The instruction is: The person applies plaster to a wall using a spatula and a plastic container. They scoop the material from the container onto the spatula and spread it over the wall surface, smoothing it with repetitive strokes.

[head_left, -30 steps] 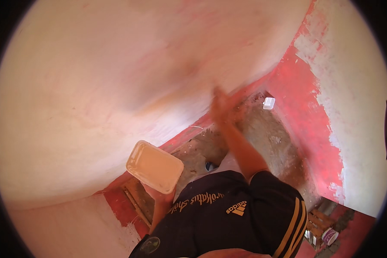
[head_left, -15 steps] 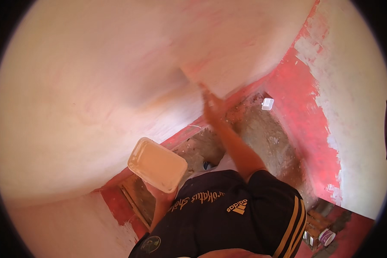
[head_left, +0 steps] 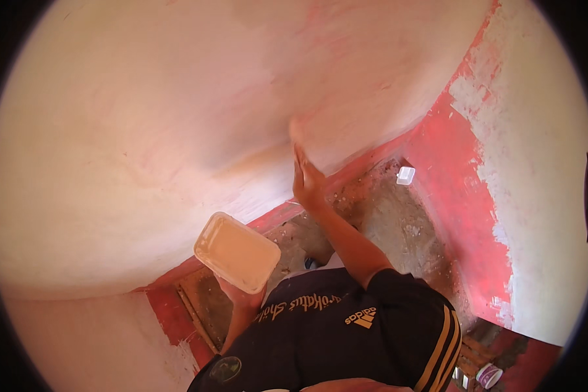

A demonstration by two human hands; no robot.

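My left hand (head_left: pixel 242 295) grips a rectangular clear plastic tub (head_left: pixel 204 230) from below, its fingers mostly hidden under it. The tub is held tilted, with a smooth peach-coloured paint or paste (head_left: pixel 238 252) inside. Ahead of it, my right hand (head_left: pixel 308 182) reaches up to the pale wall (head_left: pixel 144 130), fingers closed together. From those fingers sticks out a pale-ended tool (head_left: pixel 295 129), blurred against the wall, so its exact kind cannot be made out. The wall around it is cream and pinkish, with reddish streaks showing through.
At the right, a red wall (head_left: pixel 460 189) is partly covered in ragged white. A small white container (head_left: pixel 406 175) sits on the dirty floor (head_left: pixel 398 215) by the corner. Wooden strips (head_left: pixel 196 317) lie at lower left. A white and purple bucket (head_left: pixel 489 375) stands at lower right.
My right hand has moved a little left and down the view, its fingers now less blurred. The tub stays in my left hand, and the view has shifted slightly.
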